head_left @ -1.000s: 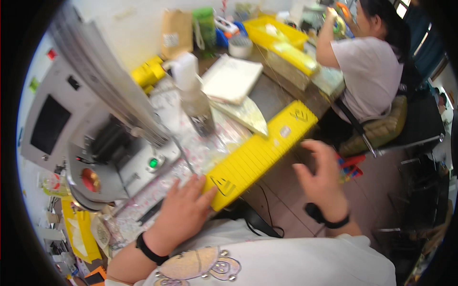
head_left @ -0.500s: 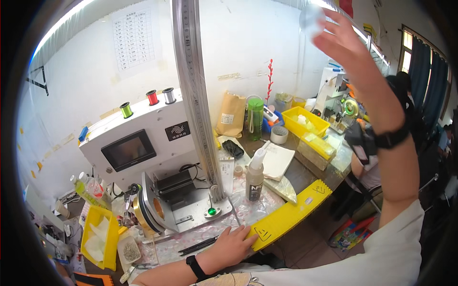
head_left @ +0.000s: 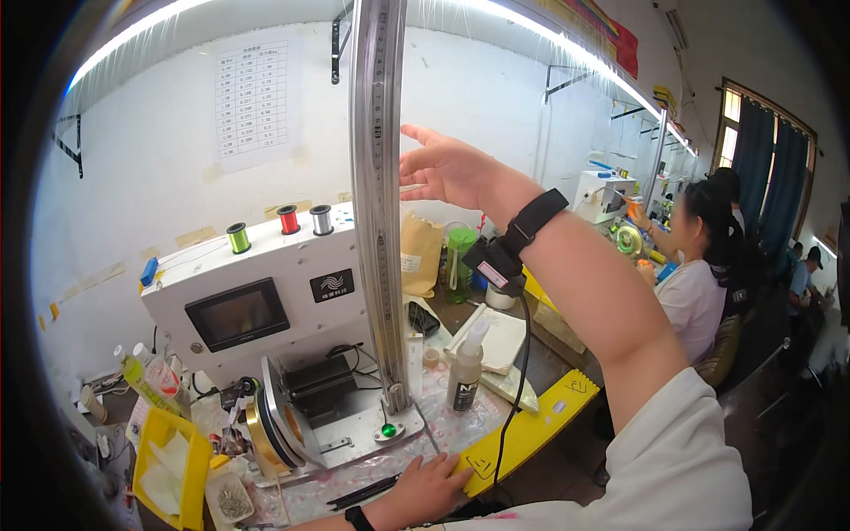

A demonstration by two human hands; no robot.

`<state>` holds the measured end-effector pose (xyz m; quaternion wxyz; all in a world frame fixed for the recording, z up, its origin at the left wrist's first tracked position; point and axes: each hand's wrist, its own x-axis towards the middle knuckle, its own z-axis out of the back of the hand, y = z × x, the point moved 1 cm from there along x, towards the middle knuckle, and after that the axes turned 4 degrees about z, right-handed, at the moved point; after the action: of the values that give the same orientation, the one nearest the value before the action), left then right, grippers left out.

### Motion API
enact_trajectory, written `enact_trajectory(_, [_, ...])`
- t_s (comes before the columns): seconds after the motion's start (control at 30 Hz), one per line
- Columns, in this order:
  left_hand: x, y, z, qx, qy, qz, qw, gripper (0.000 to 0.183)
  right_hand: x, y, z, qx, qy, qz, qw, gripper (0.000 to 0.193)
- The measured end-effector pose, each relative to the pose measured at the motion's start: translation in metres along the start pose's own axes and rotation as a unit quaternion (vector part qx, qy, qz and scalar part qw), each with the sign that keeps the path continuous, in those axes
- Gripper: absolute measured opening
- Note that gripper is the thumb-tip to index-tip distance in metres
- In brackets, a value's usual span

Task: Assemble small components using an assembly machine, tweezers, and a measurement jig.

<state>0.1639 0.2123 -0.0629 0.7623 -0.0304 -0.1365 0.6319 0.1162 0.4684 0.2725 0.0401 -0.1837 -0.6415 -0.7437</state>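
Note:
My right hand (head_left: 452, 173) is raised beside the tall metal column with a ruler scale (head_left: 379, 177). Its visible fingers are apart, but the tips pass behind the column, so whatever they hold is hidden. On the table's near edge my left hand (head_left: 431, 488) lies open and flat, its fingertips touching the end of a curved yellow board (head_left: 531, 431). A white machine (head_left: 168, 305) with a dark screen (head_left: 237, 315) carries the column on its base. Green, red and silver thread spools (head_left: 288, 220) stand on its top.
A bottle with a white nozzle (head_left: 465, 376) stands right of the machine base, near an open notebook (head_left: 498, 339). Black tweezers (head_left: 363, 492) lie left of my left hand. A yellow bin (head_left: 193, 482) sits at left. A co-worker (head_left: 695, 292) sits at right, past a dangling black cable (head_left: 522, 372).
My right hand has swung left and down from the upper right to the column. The round translucent thing it held is out of sight. My left hand stays at the yellow board.

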Motion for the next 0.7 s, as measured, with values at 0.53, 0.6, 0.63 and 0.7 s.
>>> enact_trajectory(0.53, [0.003, 0.005, 0.012, -0.024, 0.002, 0.010, 1.000, 0.044, -0.169, -0.006, 0.044, -0.220, -0.209, 0.032, 0.953, 0.052])
enact_trajectory(0.6, [0.003, 0.006, 0.011, -0.027, 0.015, 0.018, 0.999, 0.046, -0.218, -0.010, 0.048, -0.211, -0.263, 0.061, 0.940, 0.053])
enact_trajectory(0.63, [0.003, 0.005, 0.012, -0.026, 0.015, 0.028, 0.999, 0.046, -0.242, -0.014, 0.054, -0.176, -0.278, 0.076, 0.941, 0.053])
enact_trajectory(0.7, [0.002, 0.004, 0.015, -0.035, 0.018, 0.053, 0.998, 0.046, -0.282, -0.031, 0.059, -0.139, -0.333, 0.100, 0.927, 0.049])
